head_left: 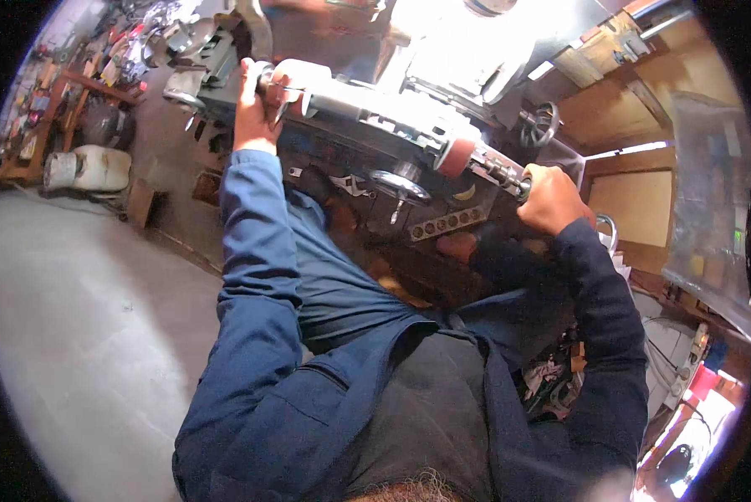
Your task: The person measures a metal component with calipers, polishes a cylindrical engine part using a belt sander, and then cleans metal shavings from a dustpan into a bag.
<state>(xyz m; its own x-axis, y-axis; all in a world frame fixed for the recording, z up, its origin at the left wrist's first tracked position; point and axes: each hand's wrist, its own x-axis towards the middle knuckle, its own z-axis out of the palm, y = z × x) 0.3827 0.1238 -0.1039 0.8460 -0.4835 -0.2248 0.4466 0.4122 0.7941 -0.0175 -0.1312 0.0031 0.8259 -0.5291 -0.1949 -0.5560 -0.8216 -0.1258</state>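
My left hand [257,109] is closed around a metal fitting [265,77] at the left end of a long pale cylindrical machine part [355,102], beside a rounded housing [303,77]. My right hand [551,197] grips the dark handle of a metal shaft [497,171] that carries a reddish-brown round wheel [455,156]. The wheel sits near the right end of the long part. A shiny handwheel [401,186] with a crank is below them, and another handwheel [541,125] is at the upper right.
A power strip [448,223] is under the machine. A cluttered rack [41,125], a white jug [99,167] and grey floor [83,301] are at left. Wooden panels [630,209] and a hanging plastic sheet [710,209] are at right. My legs are beneath the machine.
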